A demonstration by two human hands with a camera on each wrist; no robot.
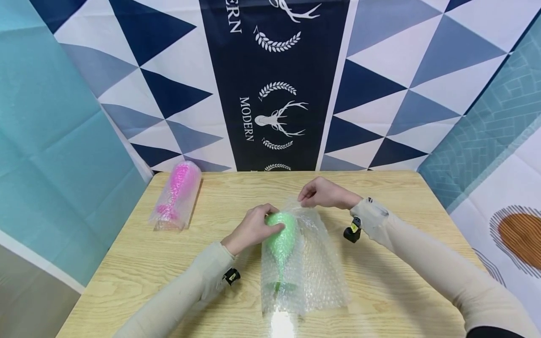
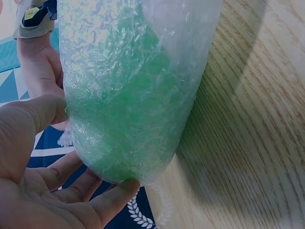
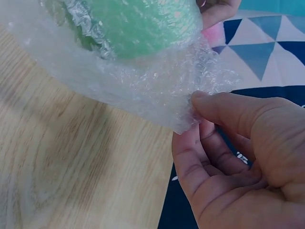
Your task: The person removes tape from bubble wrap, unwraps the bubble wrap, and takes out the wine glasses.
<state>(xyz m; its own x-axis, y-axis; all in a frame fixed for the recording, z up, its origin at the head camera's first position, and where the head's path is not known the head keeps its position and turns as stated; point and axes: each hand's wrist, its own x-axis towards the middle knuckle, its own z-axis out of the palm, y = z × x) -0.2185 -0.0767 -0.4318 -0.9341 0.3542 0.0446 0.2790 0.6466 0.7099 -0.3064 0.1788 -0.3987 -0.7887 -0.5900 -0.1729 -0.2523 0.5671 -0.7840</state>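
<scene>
A green goblet (image 1: 281,241) lies partly rolled in bubble wrap (image 1: 323,263), its bowl toward the back and its foot toward the front. My left hand (image 1: 255,226) holds the wrapped bowl, thumb on top and fingers around its far rim end. In the left wrist view the green bowl (image 2: 128,100) shows blurred through the plastic. To its right, my right hand (image 1: 324,192) pinches the far edge of the loose sheet between thumb and fingers. The right wrist view shows that pinched corner of the bubble wrap (image 3: 183,112) pulled taut from the goblet.
A pink goblet (image 1: 177,188), wrapped in bubble wrap, lies at the back left of the wooden table (image 1: 228,192). Behind the table hangs a patterned cloth (image 1: 274,70) with triangles and deer heads. Bright light reflects off the table near the goblet's foot.
</scene>
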